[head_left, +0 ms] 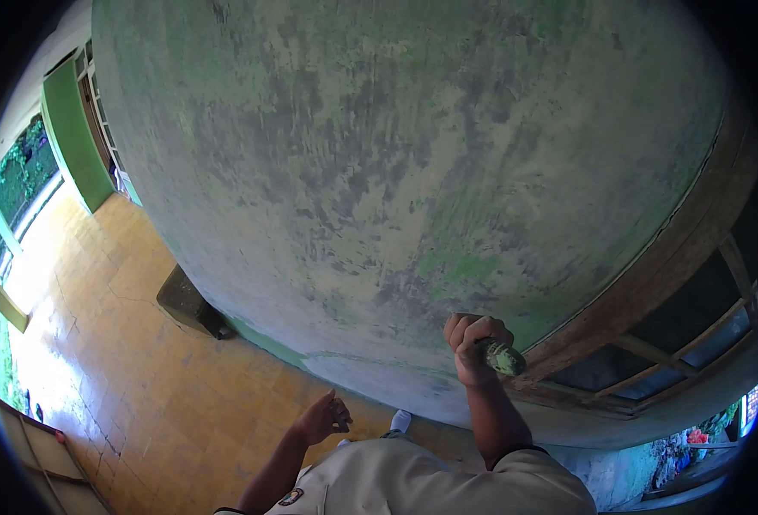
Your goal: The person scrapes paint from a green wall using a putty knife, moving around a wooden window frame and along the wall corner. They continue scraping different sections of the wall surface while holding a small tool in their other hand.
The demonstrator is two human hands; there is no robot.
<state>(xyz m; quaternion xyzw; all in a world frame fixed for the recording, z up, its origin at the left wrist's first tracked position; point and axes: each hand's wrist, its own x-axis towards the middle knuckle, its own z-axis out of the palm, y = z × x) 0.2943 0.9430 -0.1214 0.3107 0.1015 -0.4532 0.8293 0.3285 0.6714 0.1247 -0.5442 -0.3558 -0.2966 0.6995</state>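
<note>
The wall (336,172) in front of me is patchy, with worn green paint over grey and whitish areas. Low on it, near the wooden window frame, my right hand (478,339) is closed around a hand tool with a thick, paint-smeared handle (504,358). The butt of that handle sticks out of the fist toward me, while its working end is hidden by the fist. My left hand (323,418) hangs away from the wall above the tiled floor, fingers loosely bent and apart, holding nothing.
A wooden window frame (654,348) with glass panes runs along the right. At the wall's foot on the left sits a dark box-like block (192,300). Yellowish tiles (164,395) cover the floor, and a green pillar (78,142) stands farther left. A framed panel (48,455) is at lower left.
</note>
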